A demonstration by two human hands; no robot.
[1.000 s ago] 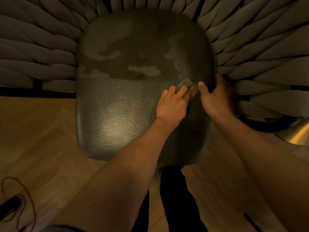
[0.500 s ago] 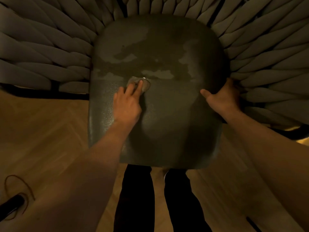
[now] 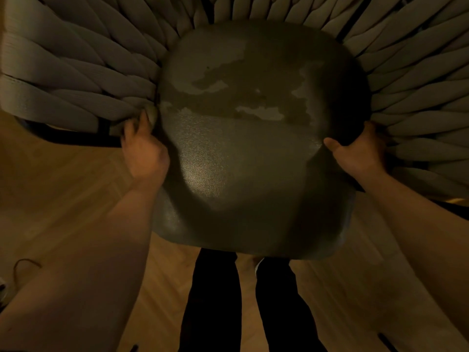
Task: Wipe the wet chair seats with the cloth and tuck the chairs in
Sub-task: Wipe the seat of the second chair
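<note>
just both hands (cloth (image 3: 152, 114) left) on seat (image 3: 253, 153)

seat (image 3: 253, 161) top open between 2 hands, woven cords (image 3: 76, 80) crowd both sides — floor (image 3: 63, 199) clear in front

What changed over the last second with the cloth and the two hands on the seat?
The left hand swept the cloth across the seat from its right side to its left edge, where it now holds the cloth. The right hand stayed gripping the right edge. The blotchy patches on the rear half of the seat look unchanged.
</note>
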